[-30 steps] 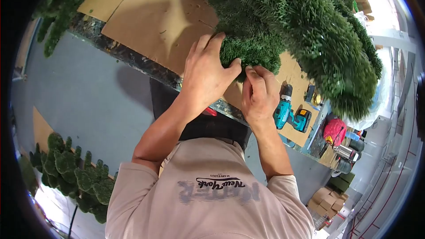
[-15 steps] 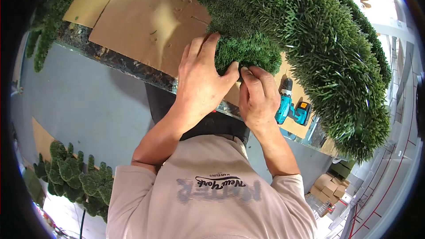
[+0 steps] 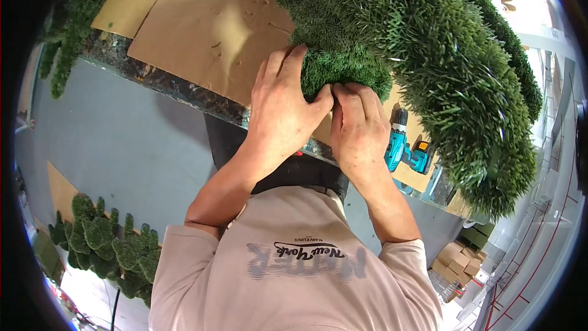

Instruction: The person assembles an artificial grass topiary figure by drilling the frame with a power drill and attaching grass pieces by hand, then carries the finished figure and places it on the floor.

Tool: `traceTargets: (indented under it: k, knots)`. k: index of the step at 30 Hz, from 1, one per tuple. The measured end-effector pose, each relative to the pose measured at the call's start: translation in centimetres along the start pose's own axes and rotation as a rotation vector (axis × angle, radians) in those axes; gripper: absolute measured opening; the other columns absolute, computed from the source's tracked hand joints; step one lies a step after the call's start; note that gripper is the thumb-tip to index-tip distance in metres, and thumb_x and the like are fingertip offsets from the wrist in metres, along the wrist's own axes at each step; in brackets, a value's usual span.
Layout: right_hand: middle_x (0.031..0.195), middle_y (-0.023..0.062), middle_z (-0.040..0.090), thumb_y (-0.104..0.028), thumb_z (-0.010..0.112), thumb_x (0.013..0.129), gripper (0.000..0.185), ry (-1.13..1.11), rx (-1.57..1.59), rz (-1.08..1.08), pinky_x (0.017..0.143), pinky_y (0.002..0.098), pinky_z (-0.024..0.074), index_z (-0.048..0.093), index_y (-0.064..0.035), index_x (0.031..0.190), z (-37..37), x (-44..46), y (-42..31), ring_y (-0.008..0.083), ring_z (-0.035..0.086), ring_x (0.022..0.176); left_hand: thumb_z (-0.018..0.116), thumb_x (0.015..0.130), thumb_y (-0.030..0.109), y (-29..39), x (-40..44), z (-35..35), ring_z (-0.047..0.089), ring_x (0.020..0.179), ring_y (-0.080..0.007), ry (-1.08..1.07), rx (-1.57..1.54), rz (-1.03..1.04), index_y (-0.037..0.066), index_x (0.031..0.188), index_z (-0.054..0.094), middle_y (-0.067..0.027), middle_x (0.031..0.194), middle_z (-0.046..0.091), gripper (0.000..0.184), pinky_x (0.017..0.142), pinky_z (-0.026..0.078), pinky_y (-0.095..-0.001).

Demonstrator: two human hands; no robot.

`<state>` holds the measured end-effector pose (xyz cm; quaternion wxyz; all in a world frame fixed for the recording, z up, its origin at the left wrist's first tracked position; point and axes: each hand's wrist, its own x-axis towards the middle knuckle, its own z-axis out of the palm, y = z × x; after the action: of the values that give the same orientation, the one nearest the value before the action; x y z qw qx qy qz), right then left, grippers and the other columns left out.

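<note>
A green artificial-grass piece [image 3: 346, 68] with a rounded lower end lies at the bench's near side, joined to or overlapping a larger grass-covered form [image 3: 429, 55]. My left hand [image 3: 285, 101] grips its left edge, fingers over the grass and thumb at the lower edge. Beside that thumb, my right hand [image 3: 361, 122] is closed with bent fingers pinching the same lower edge. The two hands nearly touch there. Whatever lies under my fingertips is hidden.
A teal cordless drill [image 3: 396, 141] lies on the bench to the right of my right hand. Brown cardboard [image 3: 190, 43] covers the benchtop. More grass shapes [image 3: 107, 242] stand at lower left, and cardboard boxes [image 3: 456, 260] are stacked at lower right.
My right hand's fingers have shifted slightly upward along the grass edge, closer to my left thumb. My left hand keeps its grip. The whole view has shifted a little.
</note>
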<state>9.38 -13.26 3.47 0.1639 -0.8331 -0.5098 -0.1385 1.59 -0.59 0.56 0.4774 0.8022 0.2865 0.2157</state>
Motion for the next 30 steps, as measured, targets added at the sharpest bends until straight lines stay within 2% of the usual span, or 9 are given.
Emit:
traceTargets:
  k: [8, 12, 16, 17, 19, 20, 22, 28, 30]
  knots:
    - [0.107, 0.0123, 0.069, 0.005, 0.073, 0.081, 0.032, 0.074, 0.03, -0.064, 0.081, 0.0422, 0.0575, 0.069, -0.0058, 0.111, 0.8, -2.4, 0.8, 0.0327, 0.069, 0.094, 0.078, 0.08, 0.021, -0.3, 0.1, 0.0, 0.058, 0.12, -0.0423, 0.003, -0.009, 0.022, -0.005, 0.134, 0.058, -0.0233, 0.128, 0.059, 0.063, 0.103, 0.048, -0.0495]
    - [0.109, 0.0129, 0.071, 0.006, 0.074, 0.08, 0.034, 0.106, -0.136, -0.025, 0.08, 0.0422, 0.0575, 0.068, -0.0068, 0.111, 1.8, -3.2, 1.4, 0.0336, 0.07, 0.094, 0.078, 0.081, 0.022, -1.2, 0.0, 0.5, 0.059, 0.119, -0.0419, 0.052, -0.011, 0.106, -0.005, 0.134, 0.058, -0.0228, 0.127, 0.06, 0.063, 0.102, 0.049, -0.0491]
    - [0.108, 0.0123, 0.071, 0.007, 0.075, 0.078, 0.036, 0.197, 0.052, -0.014, 0.078, 0.0399, 0.0569, 0.069, -0.0067, 0.11, 1.4, -2.3, -0.1, 0.0313, 0.07, 0.092, 0.079, 0.081, 0.022, -2.7, -0.1, 1.3, 0.06, 0.117, -0.0416, 0.013, -0.043, 0.114, -0.005, 0.133, 0.058, -0.0223, 0.126, 0.061, 0.062, 0.101, 0.05, -0.0487]
    - [0.108, 0.0119, 0.071, 0.008, 0.075, 0.077, 0.037, 0.142, 0.247, 0.218, 0.078, 0.0396, 0.0566, 0.069, -0.0067, 0.111, 0.7, -1.9, -1.3, 0.031, 0.07, 0.091, 0.079, 0.081, 0.022, -1.5, -0.4, 0.3, 0.06, 0.117, -0.0413, -0.039, -0.107, -0.009, -0.004, 0.133, 0.058, -0.022, 0.125, 0.061, 0.062, 0.101, 0.05, -0.0485]
    - [0.108, 0.0116, 0.071, 0.008, 0.075, 0.076, 0.038, 0.085, 0.444, 0.453, 0.077, 0.0393, 0.0563, 0.069, -0.0066, 0.111, 1.0, -2.1, -1.1, 0.0306, 0.069, 0.091, 0.079, 0.08, 0.022, -0.3, -0.2, -0.5, 0.061, 0.117, -0.0411, -0.093, -0.168, -0.134, -0.004, 0.133, 0.059, -0.0217, 0.125, 0.061, 0.063, 0.1, 0.051, -0.0482]
    - [0.108, 0.0112, 0.071, 0.009, 0.075, 0.076, 0.038, 0.136, 0.256, 0.213, 0.076, 0.0394, 0.0558, 0.069, -0.0065, 0.111, 2.0, -2.7, 0.2, 0.0303, 0.069, 0.09, 0.08, 0.08, 0.022, -0.2, -0.1, -0.4, 0.061, 0.117, -0.0409, -0.057, -0.125, -0.094, -0.004, 0.133, 0.059, -0.0216, 0.126, 0.061, 0.062, 0.1, 0.051, -0.0481]
    - [0.109, 0.0108, 0.07, 0.009, 0.074, 0.075, 0.039, 0.179, 0.072, -0.023, 0.076, 0.0396, 0.0554, 0.069, -0.0063, 0.111, 2.5, -3.2, 0.9, 0.03, 0.068, 0.089, 0.08, 0.08, 0.022, -0.1, 0.0, -0.3, 0.061, 0.118, -0.0405, 0.015, -0.039, -0.018, -0.004, 0.133, 0.059, -0.0215, 0.127, 0.062, 0.062, 0.1, 0.051, -0.0478]
    - [0.108, 0.012, 0.07, 0.011, 0.074, 0.076, 0.04, 0.191, 0.171, 0.067, 0.073, 0.0397, 0.054, 0.069, -0.0058, 0.111, 1.3, -3.2, 0.2, 0.029, 0.066, 0.085, 0.08, 0.079, 0.021, -0.5, -0.2, 0.4, 0.061, 0.119, -0.0403, 0.11, 0.019, 0.063, -0.003, 0.133, 0.06, -0.0215, 0.129, 0.062, 0.063, 0.101, 0.051, -0.0474]
    - [0.107, 0.013, 0.07, 0.011, 0.074, 0.077, 0.039, 0.111, 0.127, 0.033, 0.072, 0.038, 0.0543, 0.069, -0.0053, 0.112, 1.0, -3.3, 0.5, 0.0287, 0.067, 0.086, 0.081, 0.079, 0.021, -0.7, -0.2, 0.5, 0.061, 0.119, -0.0403, 0.106, 0.032, 0.054, -0.003, 0.133, 0.06, -0.0214, 0.128, 0.062, 0.063, 0.101, 0.051, -0.0473]
